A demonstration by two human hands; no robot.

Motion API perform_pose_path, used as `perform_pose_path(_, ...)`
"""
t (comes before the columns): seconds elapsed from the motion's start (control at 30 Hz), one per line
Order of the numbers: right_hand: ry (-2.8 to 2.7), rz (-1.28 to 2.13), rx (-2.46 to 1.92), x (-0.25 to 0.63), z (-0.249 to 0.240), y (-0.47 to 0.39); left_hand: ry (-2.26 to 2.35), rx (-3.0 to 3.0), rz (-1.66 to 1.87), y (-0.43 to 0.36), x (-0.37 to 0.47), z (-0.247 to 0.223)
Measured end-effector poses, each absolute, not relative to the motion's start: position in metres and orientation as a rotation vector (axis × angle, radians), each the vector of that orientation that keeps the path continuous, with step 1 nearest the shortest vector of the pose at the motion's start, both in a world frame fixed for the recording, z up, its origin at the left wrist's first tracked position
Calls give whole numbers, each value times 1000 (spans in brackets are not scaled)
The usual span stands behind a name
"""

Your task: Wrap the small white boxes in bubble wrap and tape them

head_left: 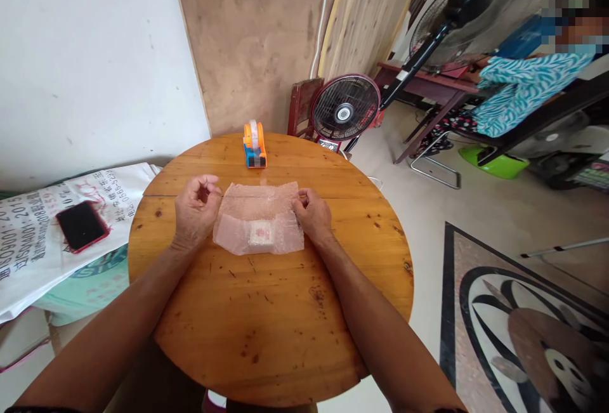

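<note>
A sheet of clear bubble wrap [254,203] lies spread on the round wooden table [257,330]. Under its lower folded part shows a small pale packet with a reddish mark [261,233]. My right hand [313,211] is closed at the sheet's right edge, pinching it between thumb and fingers. Beside the left edge, my left hand [194,207] has its fingers curled toward the thumb; whether anything is between them is too small to make out. Beyond the sheet, an orange and blue tape dispenser [255,145] holding a roll of clear tape stands on the table.
A phone [82,226] with a red edge rests on a printed white sack [28,248] at the left. Behind the table are a small fan [344,108] and a tall stand fan [447,19]. A person in a blue patterned top [528,92] sits at the right.
</note>
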State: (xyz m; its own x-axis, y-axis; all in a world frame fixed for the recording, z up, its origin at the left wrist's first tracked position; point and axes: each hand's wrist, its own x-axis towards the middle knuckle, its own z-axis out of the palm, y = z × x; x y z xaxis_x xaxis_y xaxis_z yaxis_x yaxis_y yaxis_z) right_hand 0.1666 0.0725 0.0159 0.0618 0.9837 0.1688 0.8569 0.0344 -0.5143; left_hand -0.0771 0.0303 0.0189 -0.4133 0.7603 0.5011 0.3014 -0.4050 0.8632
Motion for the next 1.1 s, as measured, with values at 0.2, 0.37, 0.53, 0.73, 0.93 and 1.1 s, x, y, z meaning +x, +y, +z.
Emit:
perform_pose_path(0.2, -1850, 345, -1895, 164, 17, 71, 1266, 1921, 1182, 13, -81, 32)
perform_pose_path(0.37, -1839, 335, -1908, 164, 15, 72, 1203, 1949, 809, 15, -86, 36)
perform_pose_path(0.53, -1831, 330, -1892, 165, 14, 73, 1023, 1780, 756, 7, -95, 57)
perform_pose_path(0.73, -1836, 331, -1890, 164, 15, 72, 657, 2063, 373, -37, -80, 91)
perform_pose_path(0.93, -1840, 339, -1889, 164, 17, 71, 554, 2240, 95, -68, -48, 76)
perform_pose_path(1.1, -1869, 325, -1903, 165, 17, 70, 826, 2084, 316, -57, -48, 70)
